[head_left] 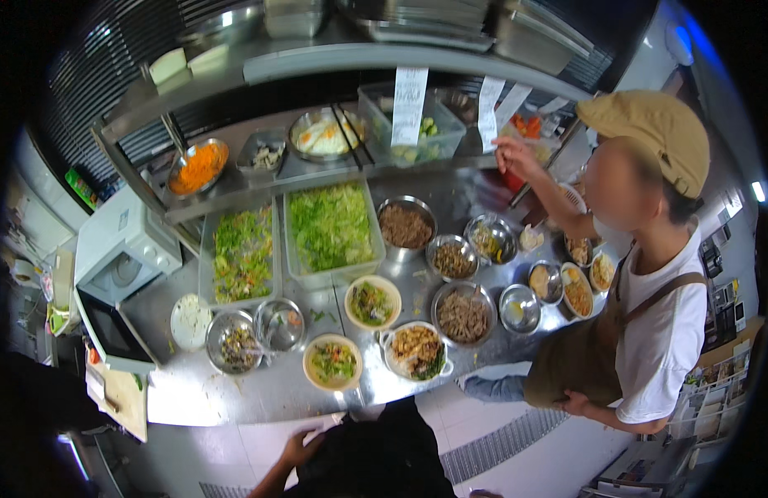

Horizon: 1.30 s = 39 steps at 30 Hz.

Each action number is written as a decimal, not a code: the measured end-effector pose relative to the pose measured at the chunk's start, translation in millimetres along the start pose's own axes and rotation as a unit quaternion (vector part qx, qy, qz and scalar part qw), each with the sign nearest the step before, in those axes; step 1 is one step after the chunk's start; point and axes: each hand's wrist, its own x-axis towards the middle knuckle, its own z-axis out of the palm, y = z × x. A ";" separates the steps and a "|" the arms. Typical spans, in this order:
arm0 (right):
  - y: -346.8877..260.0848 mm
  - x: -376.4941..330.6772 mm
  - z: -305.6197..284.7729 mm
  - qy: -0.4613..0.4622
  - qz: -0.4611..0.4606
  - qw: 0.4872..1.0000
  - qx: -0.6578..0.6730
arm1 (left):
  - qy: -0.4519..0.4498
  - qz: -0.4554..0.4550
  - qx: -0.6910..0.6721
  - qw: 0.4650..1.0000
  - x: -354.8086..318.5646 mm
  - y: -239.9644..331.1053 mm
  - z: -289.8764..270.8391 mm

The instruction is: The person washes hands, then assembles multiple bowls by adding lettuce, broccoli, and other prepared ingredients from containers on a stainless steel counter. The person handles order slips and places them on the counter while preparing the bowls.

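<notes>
Below the counter's front edge, close to my black clothing, is my left hand (299, 449). Its fingers look loosely apart, and I see nothing in them. My right hand cannot be made out; only a sliver of skin shows at the lower rim. Nearest on the steel counter (259, 398) stands a cream bowl (308, 371) of salad. Right of it is a white handled bowl (387, 355) with browned food and greens. Another cream bowl (348, 308) of salad stands behind them. Neither hand touches these bowls.
A co-worker (649, 332) in a tan cap stands at right, one hand raised near hanging paper slips (488, 112). Clear tubs of lettuce (330, 224), metal bowls of meat (464, 314) and a white microwave (122, 249) crowd the counter. An overhead shelf (359, 58) spans the back.
</notes>
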 end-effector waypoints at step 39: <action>-378.1 -45.7 -764.4 0.486 -0.245 0.816 -0.193 | -0.061 0.310 0.047 0.947 270.5 459.4 -33.6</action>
